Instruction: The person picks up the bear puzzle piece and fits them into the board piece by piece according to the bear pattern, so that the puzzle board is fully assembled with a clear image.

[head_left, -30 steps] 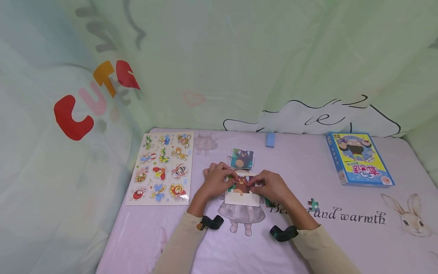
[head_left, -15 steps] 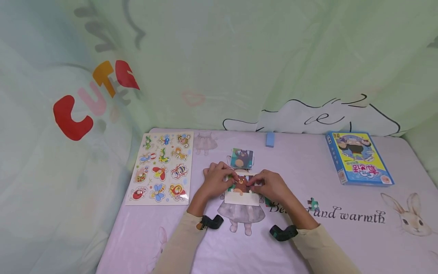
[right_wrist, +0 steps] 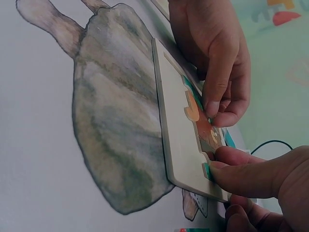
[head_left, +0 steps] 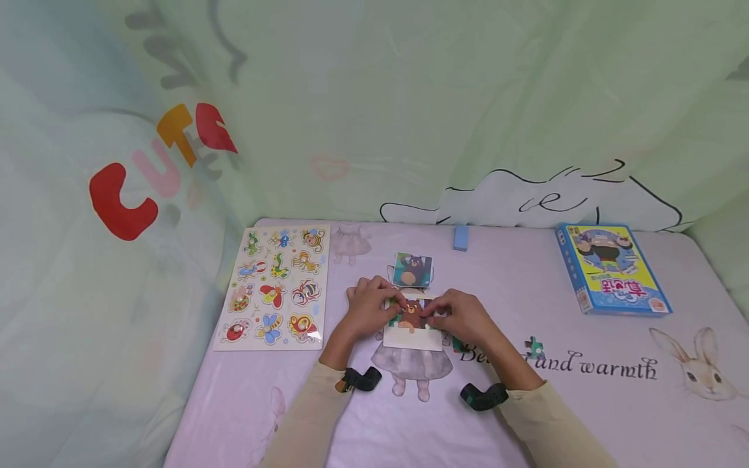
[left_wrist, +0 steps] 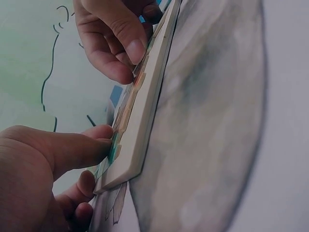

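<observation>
A small cream puzzle board (head_left: 413, 340) lies on the table between the hands. Joined jigsaw pieces (head_left: 412, 316) showing a brown bear cover its far part, and its near strip is bare. My left hand (head_left: 370, 309) pinches the pieces at their left side with thumb and index finger; the left wrist view shows these digits (left_wrist: 89, 150) at a green edge. On the other side, my right hand (head_left: 465, 316) pinches a piece, thumb and forefinger together at a teal edge (right_wrist: 208, 170). Fingers partly hide the picture. Just beyond the board lies a square bear picture (head_left: 412, 270).
One loose green puzzle piece (head_left: 534, 348) lies right of my right forearm, and another green piece (head_left: 459, 346) is partly hidden by that hand. An insect peg board (head_left: 272, 289) lies left. A blue block (head_left: 461, 238) and a blue-yellow box (head_left: 614, 270) are farther back.
</observation>
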`<state>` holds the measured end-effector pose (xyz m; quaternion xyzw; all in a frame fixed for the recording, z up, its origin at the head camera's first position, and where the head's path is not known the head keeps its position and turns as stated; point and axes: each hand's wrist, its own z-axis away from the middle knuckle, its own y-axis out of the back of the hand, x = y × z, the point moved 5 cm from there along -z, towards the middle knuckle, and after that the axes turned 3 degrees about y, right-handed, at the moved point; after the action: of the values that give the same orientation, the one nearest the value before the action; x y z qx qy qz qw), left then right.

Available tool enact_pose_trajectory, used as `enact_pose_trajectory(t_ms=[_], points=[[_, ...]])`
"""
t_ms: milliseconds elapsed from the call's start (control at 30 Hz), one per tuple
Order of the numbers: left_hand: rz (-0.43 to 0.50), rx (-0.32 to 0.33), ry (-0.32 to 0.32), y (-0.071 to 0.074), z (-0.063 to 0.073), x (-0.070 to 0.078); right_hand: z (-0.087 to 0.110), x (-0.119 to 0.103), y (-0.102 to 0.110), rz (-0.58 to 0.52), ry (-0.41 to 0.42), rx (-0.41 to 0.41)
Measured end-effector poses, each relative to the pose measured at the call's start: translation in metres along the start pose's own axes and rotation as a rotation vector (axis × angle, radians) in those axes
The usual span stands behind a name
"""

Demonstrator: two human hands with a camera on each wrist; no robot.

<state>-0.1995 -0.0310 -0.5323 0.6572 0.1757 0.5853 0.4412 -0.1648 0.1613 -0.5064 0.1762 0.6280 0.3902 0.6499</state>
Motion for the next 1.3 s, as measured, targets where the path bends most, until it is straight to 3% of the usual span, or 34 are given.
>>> enact_pose_trajectory(t_ms=[1300], points=[[-0.016,0.017,-0.014,-0.0016,-0.0004,-0.0013,-0.0022,0.0021,-0.0011,-0.001,0.003,-0.034]])
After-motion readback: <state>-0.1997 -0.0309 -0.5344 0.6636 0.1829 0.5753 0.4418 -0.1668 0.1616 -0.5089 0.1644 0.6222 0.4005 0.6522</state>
